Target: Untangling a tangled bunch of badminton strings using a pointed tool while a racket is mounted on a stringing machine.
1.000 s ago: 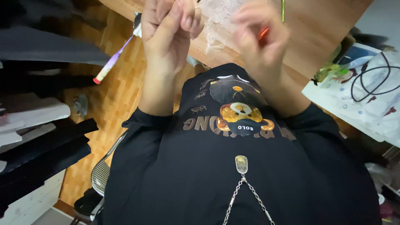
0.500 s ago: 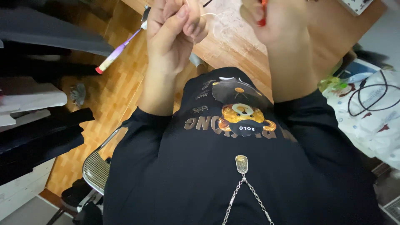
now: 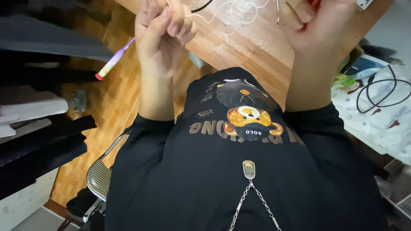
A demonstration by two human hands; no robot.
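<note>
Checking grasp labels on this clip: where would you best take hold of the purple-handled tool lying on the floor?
Grip the purple-handled tool around the middle of its straight shaft, coming from above. It lies flat on the wood floor, slanting from its red end cap at lower left up toward the left hand. Its upper end is hidden behind that hand, so the mid-shaft is probably the surest part.

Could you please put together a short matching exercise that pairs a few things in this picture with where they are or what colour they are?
Things:
1. left hand
2. right hand
3. white thread
4. purple-handled tool

Descriptions:
A. lies on the wood-pattern floor, with a red tip
B. lies loosely tangled on the wooden table
C. pinches a strand of thread between the fingertips
D. closed around something red, with a thin metal hook beside it

Pairs: 1-C, 2-D, 3-B, 4-A
</note>
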